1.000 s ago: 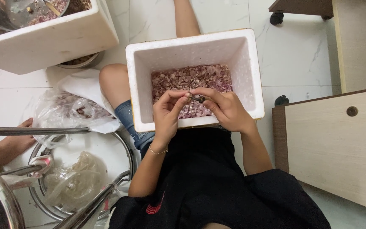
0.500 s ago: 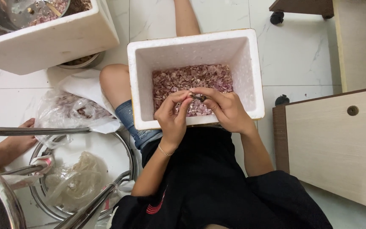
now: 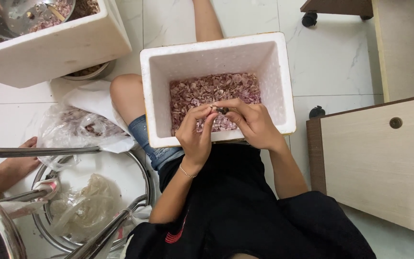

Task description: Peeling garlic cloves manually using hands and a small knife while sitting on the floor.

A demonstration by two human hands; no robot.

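White foam box, rectangular and thick-walled, is resting on the seated person's lap and is holding a loose layer of thin, papery pink-purple peelings across its bottom. Both hands are working just above the box's near edge. The left hand is pinching with thumb and forefinger closed narrowly, and the right hand is curling its fingers around a small dark item; the two hands are meeting at that item, which is too small to identify. A thin bracelet is circling the left wrist.

A second white foam box is standing on the tiled floor at upper left, carrying a round metal bowl with more pinkish peelings in it. Beside the person's knee, a crumpled clear plastic bag is holding dark and pinkish scraps. Below it, a large round metal basin is containing another crinkled clear bag of pale material. Another person's hand is resting at the left edge, near the basin. A pale wooden cabinet is standing on the right.
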